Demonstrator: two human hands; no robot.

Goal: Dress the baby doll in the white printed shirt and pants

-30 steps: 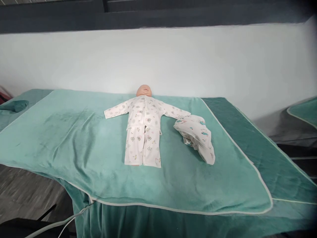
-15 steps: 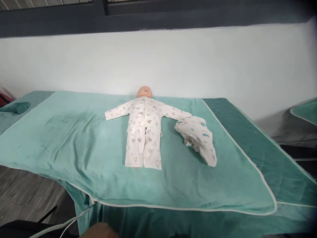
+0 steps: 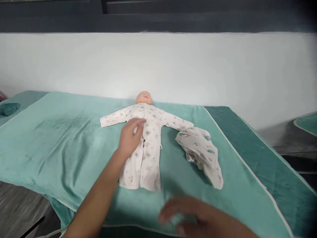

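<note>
A baby doll [image 3: 144,98] lies on its back on a teal blanket [image 3: 61,132], dressed in a white printed top and trousers [image 3: 146,145], arms spread wide. My left hand [image 3: 130,137] hovers over the doll's chest and waist, fingers loosely extended and holding nothing. Low in the view, my right hand [image 3: 198,219] rises over the blanket's near edge; it is blurred by motion, with fingers curved and apart. A crumpled white printed garment [image 3: 201,152] lies just right of the doll, under its sleeve end.
The blanket covers a padded table draped in darker teal cloth [image 3: 260,145], set against a white wall. A small dark teal pillow [image 3: 8,108] lies at far left. Another teal-covered surface [image 3: 307,122] shows at the right edge. Wood floor lies below left.
Both hands have come into view: my left arm reached forward over the doll's body and my right hand rose at the bottom. The camera moved closer and tilted down slightly.
</note>
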